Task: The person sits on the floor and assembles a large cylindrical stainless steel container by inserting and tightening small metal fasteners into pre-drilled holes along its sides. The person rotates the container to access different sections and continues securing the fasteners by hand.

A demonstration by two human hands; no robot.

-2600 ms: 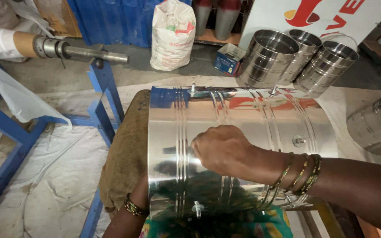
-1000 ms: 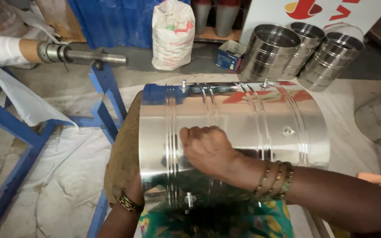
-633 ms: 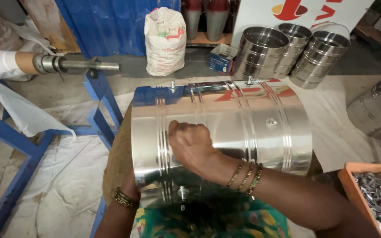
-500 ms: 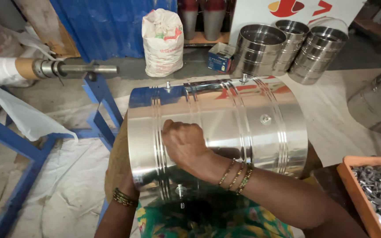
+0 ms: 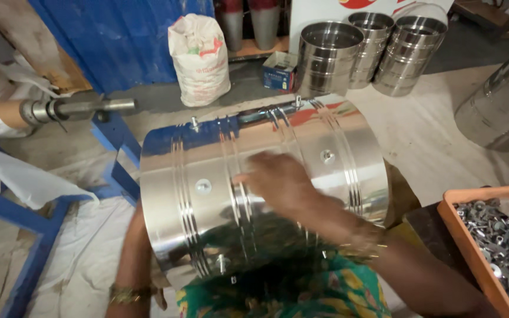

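Observation:
A large shiny steel drum (image 5: pixel 207 188) with ribbed bands and small bolts lies on its side across my lap. My right hand (image 5: pixel 281 182) rests on top of its curved wall near the middle, fingers spread and blurred by motion, with bangles at the wrist. My left hand is hidden under the drum's left end; only the forearm (image 5: pixel 129 259) with a gold bangle shows below it. Whether that hand grips the rim cannot be seen.
An orange tray (image 5: pixel 466 235) of small metal washers sits at the right. Several stacked steel drums (image 5: pixel 331 56) stand behind, another drum (image 5: pixel 502 106) at far right. A white sack (image 5: pixel 200 50), a small blue box (image 5: pixel 279 70), a blue metal frame (image 5: pixel 113 159) and a steel spindle (image 5: pixel 81 108) are at the left.
The drum has been rolled and now sits tilted, with a different bolt on top. My right hand has slid rightward across its wall. The orange tray has come into view.

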